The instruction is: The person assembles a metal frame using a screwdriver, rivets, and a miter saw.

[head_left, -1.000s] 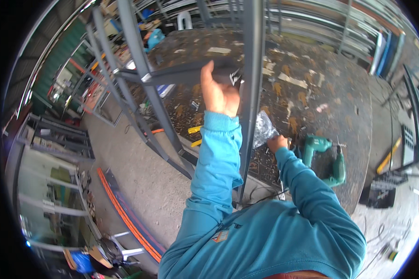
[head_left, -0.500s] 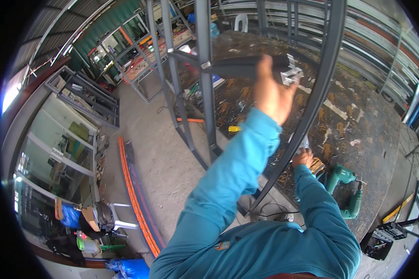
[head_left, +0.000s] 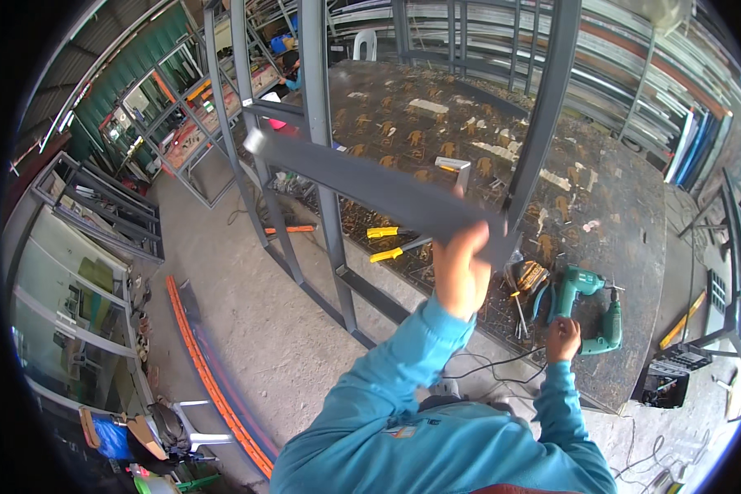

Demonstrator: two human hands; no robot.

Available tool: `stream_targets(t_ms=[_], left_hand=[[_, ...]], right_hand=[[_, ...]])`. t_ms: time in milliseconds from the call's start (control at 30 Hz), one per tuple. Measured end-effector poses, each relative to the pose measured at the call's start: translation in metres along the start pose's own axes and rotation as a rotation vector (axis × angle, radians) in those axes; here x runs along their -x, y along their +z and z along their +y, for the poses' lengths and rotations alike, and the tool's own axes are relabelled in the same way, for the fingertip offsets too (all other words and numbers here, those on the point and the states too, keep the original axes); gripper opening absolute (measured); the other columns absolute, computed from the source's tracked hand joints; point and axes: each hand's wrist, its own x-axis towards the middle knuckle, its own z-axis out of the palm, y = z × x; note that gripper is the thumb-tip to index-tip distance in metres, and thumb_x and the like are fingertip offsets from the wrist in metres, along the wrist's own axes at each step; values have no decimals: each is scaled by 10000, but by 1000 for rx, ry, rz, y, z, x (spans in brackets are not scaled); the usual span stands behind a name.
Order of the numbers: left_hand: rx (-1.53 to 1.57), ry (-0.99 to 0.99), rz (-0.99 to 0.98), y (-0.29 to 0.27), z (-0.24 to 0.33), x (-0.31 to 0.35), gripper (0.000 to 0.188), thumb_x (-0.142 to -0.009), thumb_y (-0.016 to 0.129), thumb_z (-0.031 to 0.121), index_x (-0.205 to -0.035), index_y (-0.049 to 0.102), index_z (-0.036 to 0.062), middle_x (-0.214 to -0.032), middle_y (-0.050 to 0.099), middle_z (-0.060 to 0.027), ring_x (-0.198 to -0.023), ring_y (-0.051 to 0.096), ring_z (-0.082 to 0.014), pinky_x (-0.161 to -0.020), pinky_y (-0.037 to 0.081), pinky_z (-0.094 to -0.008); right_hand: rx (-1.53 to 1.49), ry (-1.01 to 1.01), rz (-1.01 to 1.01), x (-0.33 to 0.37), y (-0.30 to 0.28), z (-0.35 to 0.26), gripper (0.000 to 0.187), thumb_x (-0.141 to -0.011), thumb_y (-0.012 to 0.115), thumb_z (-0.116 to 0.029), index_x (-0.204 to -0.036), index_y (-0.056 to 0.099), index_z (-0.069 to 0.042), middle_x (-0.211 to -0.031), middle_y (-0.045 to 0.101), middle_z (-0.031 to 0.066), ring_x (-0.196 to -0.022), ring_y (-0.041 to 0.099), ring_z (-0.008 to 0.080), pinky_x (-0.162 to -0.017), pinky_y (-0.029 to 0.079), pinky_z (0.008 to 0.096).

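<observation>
My left hand (head_left: pixel 461 276) is closed around the near end of a dark grey metal bar (head_left: pixel 362 183). The bar slants up and leftward, crossing in front of the uprights of a grey metal frame (head_left: pixel 314 90); its blurred far end is pale. My right hand (head_left: pixel 563 337) has its fingers curled at the handle end of a green power drill (head_left: pixel 582 281) lying on the dark worktable (head_left: pixel 626 206). What those fingers hold, if anything, is hidden. Another green drill (head_left: pixel 612 329) lies just right of it.
Yellow-handled tools (head_left: pixel 387 254), a screwdriver (head_left: pixel 519 313) and blue-handled pliers (head_left: pixel 543 301) lie on the table. A black cord (head_left: pixel 494 362) trails along its near edge. Orange strips (head_left: pixel 206 366) lie on the floor at left. A person (head_left: pixel 291 70) is at the far left.
My left hand has come lower and nearer with the bar, whose far end now points up and left. The right hand has shifted from the tools to the drill's handle end.
</observation>
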Motion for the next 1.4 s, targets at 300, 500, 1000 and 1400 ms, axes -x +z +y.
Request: stream_targets(t_ms=[300,500,1000,1400], left_hand=[[-527,-1092,-851,-124,-44,198,896,-776,759,-39,-1545,302,21,-1171,590,-60,-1142,551,-163,-1019,448,-360],[-431,-1383,-1280,-143,-165,293,731,-760,786,4,-1421,481,61,-1135,638,-37,-1051,595,-132,-909,514,-313],[-779,-1018,-1478,2,-335,685,368,-803,783,55,-1153,668,52,-989,724,-59,-918,658,-121,-812,534,-326],[-786,-994,-1719,40,-537,886,542,-803,735,-13,-1313,556,30,-965,725,-95,-756,664,-115,-692,536,-281]], right_hand=[[-1043,126,-346,38,-158,-99,751,-876,693,-579,-1354,544,-19,-1210,635,101,-1063,605,193,-871,492,325],[-1479,-13,-261,114,-262,-65,757,-846,739,-426,-1412,424,-35,-1281,593,248,-1120,637,392,-965,521,526],[-271,70,524,442,-591,39,846,-760,845,-112,-1476,404,-27,-1302,605,167,-1193,608,311,-989,493,417],[-7,88,878,522,-783,153,986,-655,916,-66,-1480,379,-20,-1377,571,194,-1161,639,267,-940,530,378]])
